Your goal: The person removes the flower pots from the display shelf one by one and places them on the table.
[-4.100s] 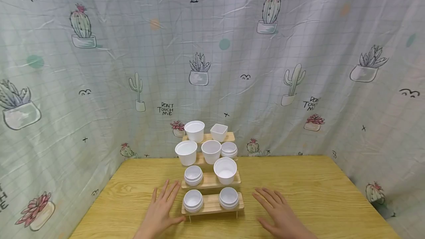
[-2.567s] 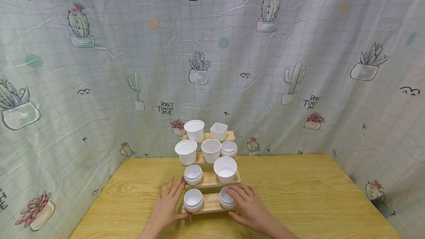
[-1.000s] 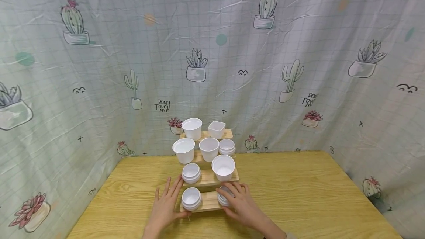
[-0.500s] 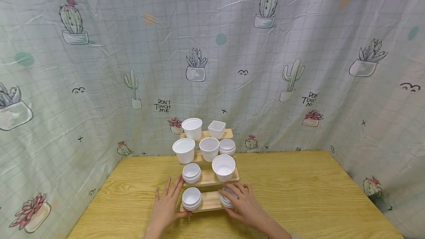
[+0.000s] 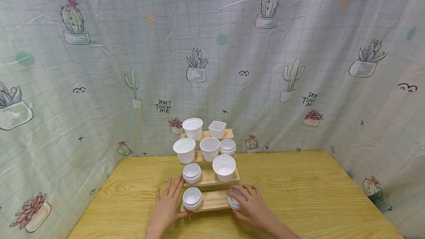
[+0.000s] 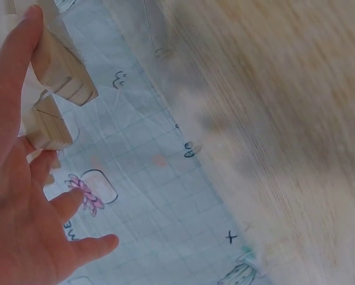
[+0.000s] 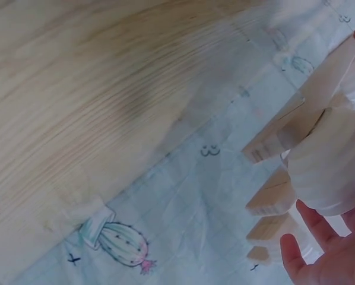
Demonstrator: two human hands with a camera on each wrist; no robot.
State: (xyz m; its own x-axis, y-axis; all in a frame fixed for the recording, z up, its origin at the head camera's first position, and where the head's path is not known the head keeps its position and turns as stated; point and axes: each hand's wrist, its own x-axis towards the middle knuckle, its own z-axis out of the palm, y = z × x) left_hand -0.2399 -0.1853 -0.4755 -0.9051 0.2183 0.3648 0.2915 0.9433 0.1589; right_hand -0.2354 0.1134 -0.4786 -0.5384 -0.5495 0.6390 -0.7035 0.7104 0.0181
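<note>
A four-step wooden stand (image 5: pixel 212 200) at the table's middle carries several white pots. My right hand (image 5: pixel 250 205) grips a small ribbed white pot (image 5: pixel 233 200) at the right end of the lowest step, fingers curled over its top. The right wrist view shows the same pot (image 7: pixel 326 169) in front of the step ends, with my right hand (image 7: pixel 326 249) round it. My left hand (image 5: pixel 167 205) lies flat on the table against the lowest step's left end, fingers straight; in the left wrist view the left hand (image 6: pixel 17 196) reaches past the step ends (image 6: pixel 59 77). Another small pot (image 5: pixel 192 197) sits beside it.
The yellow wooden table (image 5: pixel 299 191) is walled on three sides by a cactus-print cloth (image 5: pixel 299 65). Taller white cups (image 5: pixel 184 149) and a square pot (image 5: pixel 217 129) stand on the upper steps. A wide white cup (image 5: pixel 224 166) sits on the second step above my right hand.
My right hand closed on the small pot at the right of the lowest step and moved it rightward to the step's end. My left hand stayed in place.
</note>
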